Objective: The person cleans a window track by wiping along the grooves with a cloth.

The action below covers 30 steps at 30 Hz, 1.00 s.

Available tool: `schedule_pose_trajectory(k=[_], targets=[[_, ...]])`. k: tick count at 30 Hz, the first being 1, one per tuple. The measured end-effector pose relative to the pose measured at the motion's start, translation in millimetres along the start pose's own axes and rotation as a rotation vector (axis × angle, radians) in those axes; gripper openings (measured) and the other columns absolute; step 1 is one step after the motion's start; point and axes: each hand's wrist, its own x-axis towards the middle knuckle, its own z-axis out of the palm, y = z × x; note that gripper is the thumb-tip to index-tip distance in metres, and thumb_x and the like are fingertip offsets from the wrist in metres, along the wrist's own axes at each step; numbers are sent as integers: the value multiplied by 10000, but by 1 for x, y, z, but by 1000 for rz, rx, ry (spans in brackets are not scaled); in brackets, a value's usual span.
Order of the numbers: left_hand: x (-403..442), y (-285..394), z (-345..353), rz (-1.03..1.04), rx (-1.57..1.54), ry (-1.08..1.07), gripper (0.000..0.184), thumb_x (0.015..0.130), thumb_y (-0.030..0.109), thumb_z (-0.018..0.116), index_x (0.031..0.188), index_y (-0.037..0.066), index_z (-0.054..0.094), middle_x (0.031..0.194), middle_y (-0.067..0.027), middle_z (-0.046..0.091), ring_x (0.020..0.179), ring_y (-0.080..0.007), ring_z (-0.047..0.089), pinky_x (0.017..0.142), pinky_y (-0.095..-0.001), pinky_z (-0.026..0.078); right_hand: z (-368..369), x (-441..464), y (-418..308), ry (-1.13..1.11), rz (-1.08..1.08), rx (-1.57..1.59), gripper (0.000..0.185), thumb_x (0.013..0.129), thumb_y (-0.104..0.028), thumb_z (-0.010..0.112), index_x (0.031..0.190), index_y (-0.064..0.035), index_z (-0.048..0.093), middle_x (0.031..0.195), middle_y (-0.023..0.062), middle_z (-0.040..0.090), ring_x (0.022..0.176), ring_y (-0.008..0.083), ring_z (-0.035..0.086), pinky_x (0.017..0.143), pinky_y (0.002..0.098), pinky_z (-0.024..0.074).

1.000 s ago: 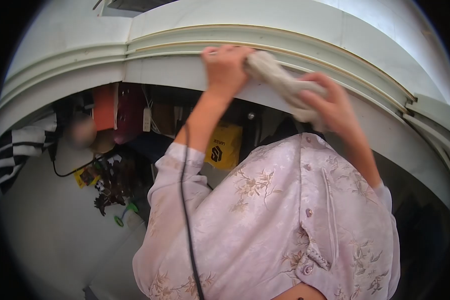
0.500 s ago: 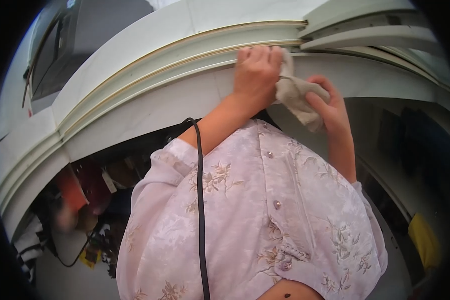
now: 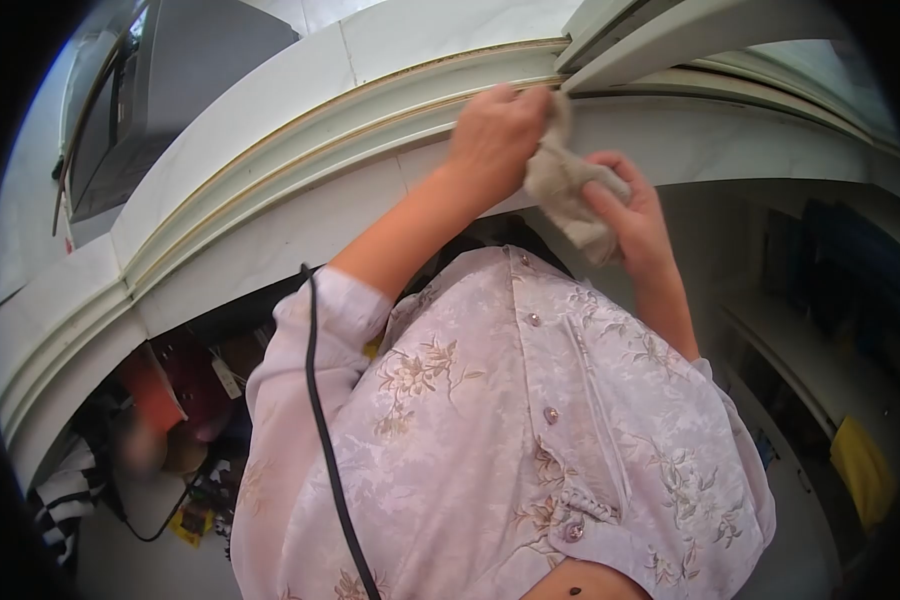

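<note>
A crumpled beige cloth (image 3: 567, 195) hangs between my two hands, below the pale window track (image 3: 370, 120). My left hand (image 3: 500, 130) is closed on the cloth's upper end, with its knuckles against the track close to the edge of the sliding frame (image 3: 660, 45). Lower and to the right, my right hand (image 3: 625, 205) pinches the other end of the cloth between thumb and fingers. Part of the cloth is hidden behind my left hand's fingers.
A dark grey box-like device (image 3: 190, 100) stands beyond the ledge at upper left. Below the ledge are a red-orange item (image 3: 153, 390), a checkered cloth (image 3: 68, 495) and a yellow item (image 3: 863, 475). A black cable (image 3: 325, 430) crosses my left sleeve.
The view has swung rightward along the track, bringing in the sliding frame and grey device. My hands, still on the cloth, are now by that frame, and the cloth hangs more bunched.
</note>
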Motion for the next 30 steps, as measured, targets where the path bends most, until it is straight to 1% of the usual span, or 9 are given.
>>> schedule_pose_trajectory(k=[1,3,8,10,16,20,23,26,30], targets=[[10,5,10,72,-35,-1,281,619,3,540,878,64,449,634,-98,525,670,-281,511,550,-363,415,-5,-2,1,98,15,100,194,807,-102,578,978,-46,504,860,18,561,754,69,541,649,193,452],[14,9,16,1,29,-1,305,640,22,546,916,61,423,627,-111,527,644,-306,525,551,-384,422,-21,-3,-3,108,-8,129,192,808,-102,577,977,-46,504,866,19,560,752,69,540,649,193,452],[-3,-9,-34,-197,117,-379,270,686,64,541,926,70,417,662,-141,573,645,-331,580,522,-420,439,-13,3,-2,31,36,167,187,810,-100,571,974,-46,500,885,28,560,755,72,544,653,196,457],[2,-6,-30,-143,69,-356,290,682,72,546,940,72,414,672,-144,576,651,-337,579,527,-420,440,-6,4,5,-79,-18,-1,181,812,-96,567,972,-50,494,891,24,556,768,69,537,664,194,453],[14,2,-11,-26,0,-333,276,703,75,521,959,70,418,682,-141,586,658,-333,583,537,-424,444,-15,4,8,62,37,160,186,810,-99,573,972,-57,493,879,0,543,779,55,510,674,182,428],[5,-2,-37,-193,104,-419,260,677,76,562,899,62,427,726,-127,594,670,-350,567,551,-429,441,-9,13,4,-6,40,100,185,811,-104,573,969,-52,493,881,-1,543,775,52,510,671,182,429],[-5,-11,-35,-121,-18,-367,273,690,112,570,916,67,425,754,-131,595,703,-341,572,572,-421,447,0,14,6,-130,18,52,179,815,-109,571,966,-54,493,874,-1,542,774,47,506,669,178,426],[16,-1,-17,18,-125,-373,279,697,130,571,922,65,420,793,-145,591,728,-341,572,593,-418,451,-11,8,6,-14,19,110,189,814,-113,572,975,-53,493,874,6,548,762,56,525,653,184,438],[10,13,-1,-51,-6,-274,277,701,133,569,927,67,422,775,-150,587,701,-352,572,585,-430,451,-30,7,4,137,19,219,203,816,-111,563,995,-54,487,884,24,554,746,69,543,637,194,452]])
